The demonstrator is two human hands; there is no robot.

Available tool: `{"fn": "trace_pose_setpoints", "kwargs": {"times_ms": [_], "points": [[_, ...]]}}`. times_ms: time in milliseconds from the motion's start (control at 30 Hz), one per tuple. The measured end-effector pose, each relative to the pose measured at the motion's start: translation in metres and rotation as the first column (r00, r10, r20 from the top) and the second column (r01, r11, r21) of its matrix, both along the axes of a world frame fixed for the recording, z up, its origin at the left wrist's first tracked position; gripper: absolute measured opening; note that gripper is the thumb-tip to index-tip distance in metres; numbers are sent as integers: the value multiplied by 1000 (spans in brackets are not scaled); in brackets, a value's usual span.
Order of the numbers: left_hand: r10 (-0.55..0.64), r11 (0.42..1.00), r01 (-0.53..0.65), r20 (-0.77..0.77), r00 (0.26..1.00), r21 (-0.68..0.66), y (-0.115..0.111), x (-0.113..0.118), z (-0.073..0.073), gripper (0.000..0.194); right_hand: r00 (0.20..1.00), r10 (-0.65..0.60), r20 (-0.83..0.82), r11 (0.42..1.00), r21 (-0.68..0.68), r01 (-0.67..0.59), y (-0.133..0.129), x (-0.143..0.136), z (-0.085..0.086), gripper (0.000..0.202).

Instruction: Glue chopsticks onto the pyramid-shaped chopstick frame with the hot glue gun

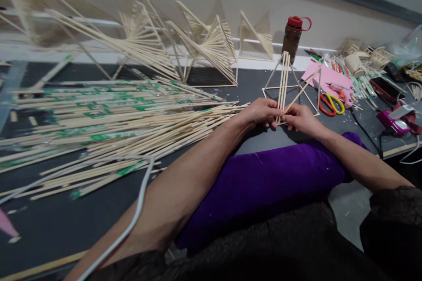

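Note:
A small frame of thin wooden sticks point(284, 79) stands on the dark table in front of me, with several sticks side by side on its near side. My left hand point(263, 112) pinches the lower ends of these sticks from the left. From the right, my right hand point(301, 118) has its fingers closed on the lower end of a slanting wooden stick point(303, 90), close against the left fingertips. The exact contact between the fingertips and the stick ends is partly hidden. A purple cushion point(263, 184) lies under my forearms.
Loose sticks point(148, 136) and wrapped bundles point(95, 107) cover the left of the table. Twisted stick models point(211, 48) stand along the wall. Right of the frame are a bottle point(292, 37), scissors point(331, 103), a glue gun point(344, 92) and a phone point(387, 90). A white cable point(140, 202) crosses my left arm.

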State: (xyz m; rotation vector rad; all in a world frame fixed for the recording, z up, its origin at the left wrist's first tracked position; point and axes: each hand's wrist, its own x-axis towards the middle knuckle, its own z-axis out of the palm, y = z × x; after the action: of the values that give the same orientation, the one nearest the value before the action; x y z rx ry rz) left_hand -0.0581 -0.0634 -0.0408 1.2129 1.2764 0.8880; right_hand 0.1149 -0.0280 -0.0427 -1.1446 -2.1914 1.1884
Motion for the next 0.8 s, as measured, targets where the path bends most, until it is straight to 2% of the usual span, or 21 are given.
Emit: {"fn": "trace_pose_setpoints", "kwargs": {"times_ms": [200,467,633,800], "points": [[6,1000,-6,-8,1000,-7,0,0,1,17,1000,-4,-2,1000,13,4,-1,0,1,7],[-5,1000,5,6,1000,-24,-3,0,7,31,1000,-7,25,1000,27,6,-1,-1,1,8],[85,995,-82,55,995,-61,-4,1,10,33,1000,-2,0,1000,12,2,-1,-1,0,6],[85,996,-83,34,996,-34,-4,2,9,28,1000,-15,22,1000,25,14,-2,-1,2,8]]}}
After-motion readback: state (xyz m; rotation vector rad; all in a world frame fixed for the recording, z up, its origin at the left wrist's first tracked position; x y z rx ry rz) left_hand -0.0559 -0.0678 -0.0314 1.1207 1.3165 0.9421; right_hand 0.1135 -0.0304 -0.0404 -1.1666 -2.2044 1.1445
